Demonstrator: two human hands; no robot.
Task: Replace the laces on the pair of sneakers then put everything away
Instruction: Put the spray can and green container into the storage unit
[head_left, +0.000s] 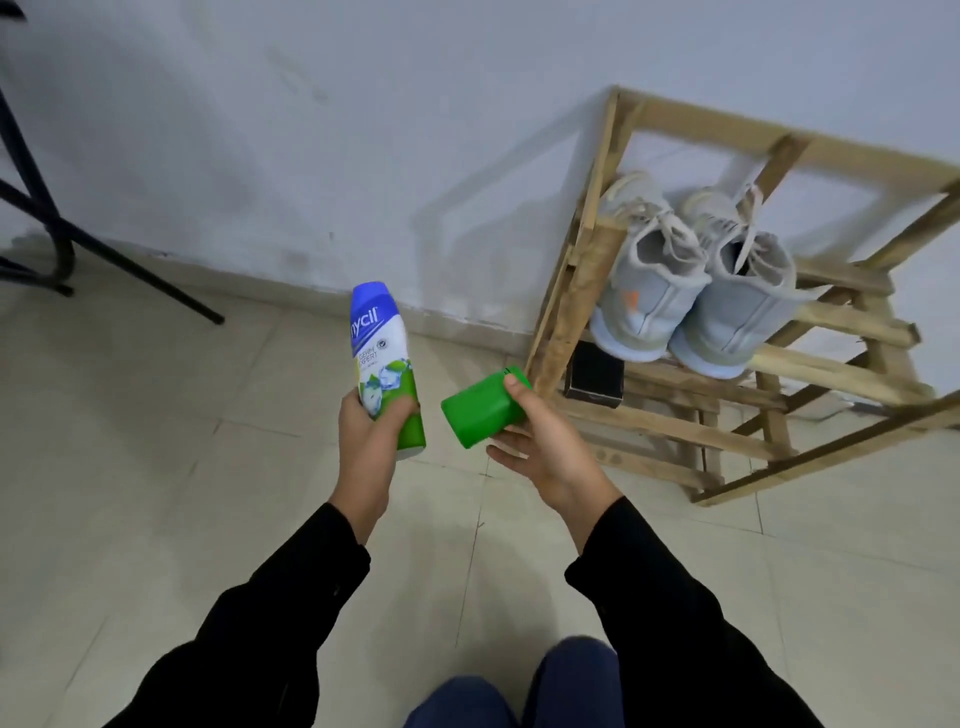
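Gripping left hand (371, 431): is clasping powder bottle (382, 353)
Right hand (540, 441): is clutching green box (478, 410)
Sneakers (649, 296): are sitting on far-right rack (571, 291)

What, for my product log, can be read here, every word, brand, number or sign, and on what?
"nycil": brand on the blue band of the bottle in the left hand.
"GERM XPERT": below it, same bottle; a letter is hidden at the edge.
Small print under that: too small to read.
Green box in the right hand: no legible text.
Sneakers: orange mark, blurred, unreadable.
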